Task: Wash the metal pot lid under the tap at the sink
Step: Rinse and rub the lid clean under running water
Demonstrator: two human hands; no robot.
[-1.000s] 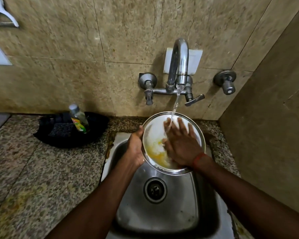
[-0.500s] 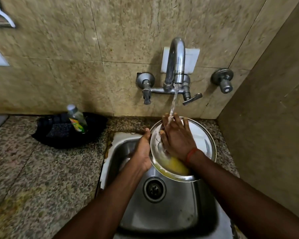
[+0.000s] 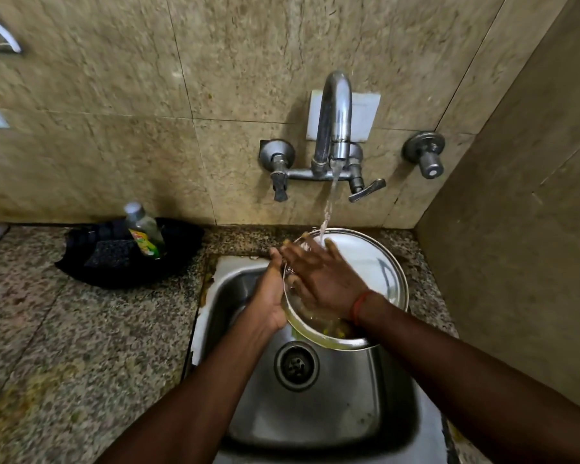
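Note:
The round metal pot lid is tilted over the steel sink, its inner face toward me, with yellow residue pooled along its lower rim. My left hand grips the lid's left edge. My right hand lies flat on the lid's inner face, fingers spread and pointing left, a red thread at the wrist. Water runs from the wall tap and lands on the top of the lid, just above my right fingers.
A black tray with a scrub pad and a dish soap bottle sits on the granite counter left of the sink. A tiled side wall closes in the right. The drain lies below the lid.
The lid has shifted right and slightly back under the stream. My right hand has slid across its inner face toward the left edge, and the yellow residue has washed down to the lower rim.

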